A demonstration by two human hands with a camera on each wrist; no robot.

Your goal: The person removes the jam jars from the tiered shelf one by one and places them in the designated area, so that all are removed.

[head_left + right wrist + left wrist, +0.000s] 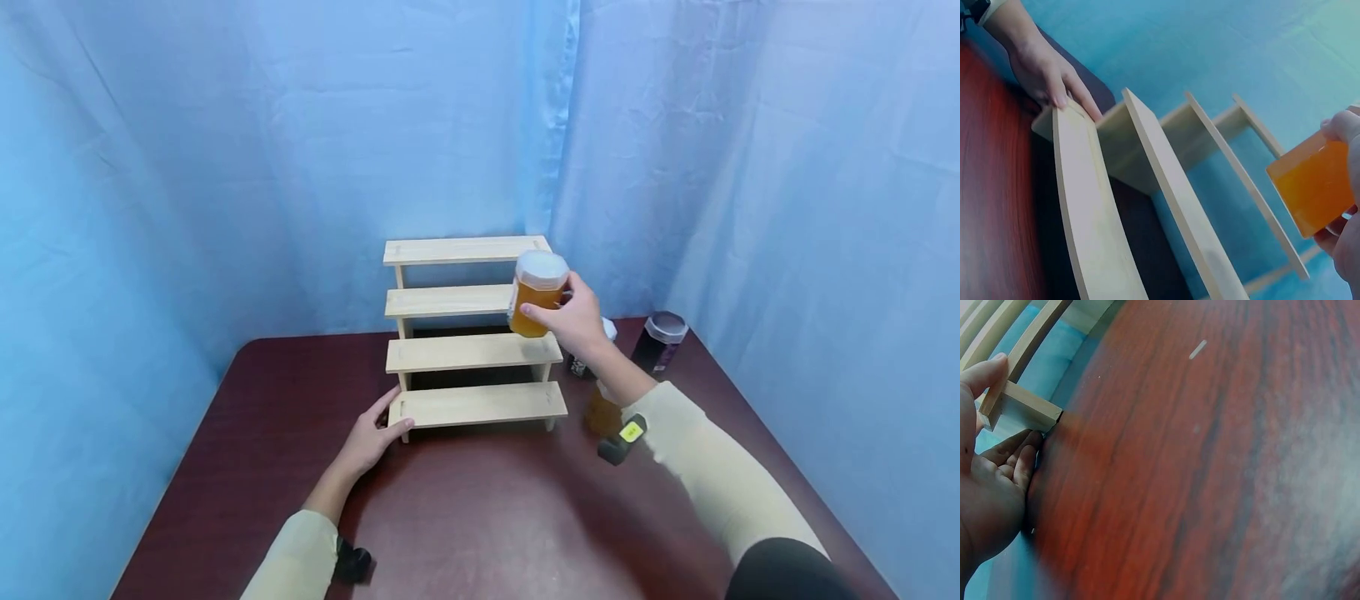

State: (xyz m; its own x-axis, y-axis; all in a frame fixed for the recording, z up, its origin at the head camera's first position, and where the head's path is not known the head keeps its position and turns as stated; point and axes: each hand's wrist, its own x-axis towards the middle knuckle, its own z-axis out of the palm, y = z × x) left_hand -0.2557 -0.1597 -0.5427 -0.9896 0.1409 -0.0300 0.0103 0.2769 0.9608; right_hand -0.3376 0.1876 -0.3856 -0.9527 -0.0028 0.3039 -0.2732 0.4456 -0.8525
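My right hand grips a jar of amber contents with a white lid, thumb on one side and fingers round the other. It holds the jar in the air before the upper right part of a pale wooden stepped rack. In the right wrist view the orange jar hangs clear of the boards. At the rack's lower left end, my left hand holds the lowest board, the thumb on its edge. The other fingers curl in low beside the rack's leg, close to the tabletop.
Right of the rack stand a dark jar with a clear-looking lid, another amber jar and a white-lidded jar, the last two partly behind my right arm. A dark red wooden table bears everything. Blue curtains enclose it.
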